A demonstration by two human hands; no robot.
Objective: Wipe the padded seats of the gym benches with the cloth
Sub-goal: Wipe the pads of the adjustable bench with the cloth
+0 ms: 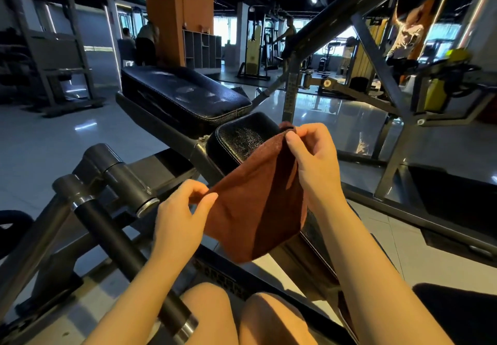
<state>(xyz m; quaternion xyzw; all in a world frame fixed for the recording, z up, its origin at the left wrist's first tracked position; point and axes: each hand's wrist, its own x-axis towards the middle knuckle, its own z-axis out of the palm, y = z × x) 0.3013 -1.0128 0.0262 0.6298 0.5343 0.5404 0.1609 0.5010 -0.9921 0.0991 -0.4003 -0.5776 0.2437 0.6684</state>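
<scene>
Nearest the camera, the person's bare knees [242, 317] sit low in the view, with both forearms reaching forward above them. The left hand [178, 219] pinches one corner of the brown cloth [258, 199] between thumb and curled fingers [207, 204], so those fingers are clamped on the fabric. The right hand [314, 161] is higher and further forward; its fingers [293, 142] pinch the cloth's top corner in the same way. Between the two sets of fingers the cloth is pulled into a slanted edge, and the rest hangs down in folds below them, held in the air and not touching any pad.

Left of the left fingers lie dark cylindrical rollers [118, 180] with metal end caps, mounted on a grey steel frame [40, 237].

Just beyond the right fingers, partly hidden by the cloth's upper corner, is the small black seat pad [239, 140], its surface glinting. Further back and to the left of it is the long black back pad [183, 91], with worn, creased upholstery.

To the right of the right fingers, grey frame bars [376, 48] cross in front of a mirror [349, 118]. Far beyond are a shiny grey floor [40, 140], an orange column [174, 11], grey cubby shelves [201, 48] and distant gym machines with people.
</scene>
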